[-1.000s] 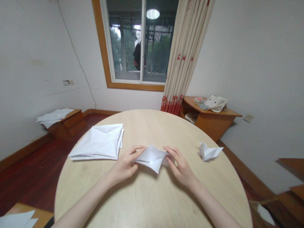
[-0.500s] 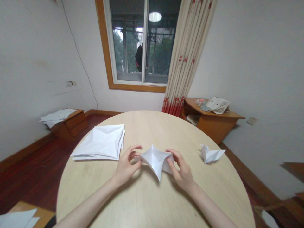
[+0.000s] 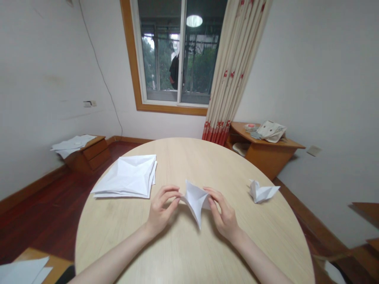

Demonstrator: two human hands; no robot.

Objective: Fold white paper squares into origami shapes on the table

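A white sheet of folded paper point(image 3: 196, 202) stands half collapsed between my two hands, just above the round light-wood table point(image 3: 189, 248). My left hand point(image 3: 161, 209) pinches its left corner with thumb and fingers. My right hand point(image 3: 223, 213) grips its right side, fingers pressed against the flap. The paper's lower point reaches down toward the tabletop.
A stack of creased white sheets point(image 3: 126, 177) lies on the table's left. A small folded paper figure point(image 3: 262, 192) sits at the right. A low wooden cabinet with papers point(image 3: 79, 148) stands on the left, and a corner desk with a bag point(image 3: 268, 140) beside the curtain.
Both hands have drawn closer together, squeezing the paper from a wide, flat shape into a narrower, upright pointed form.
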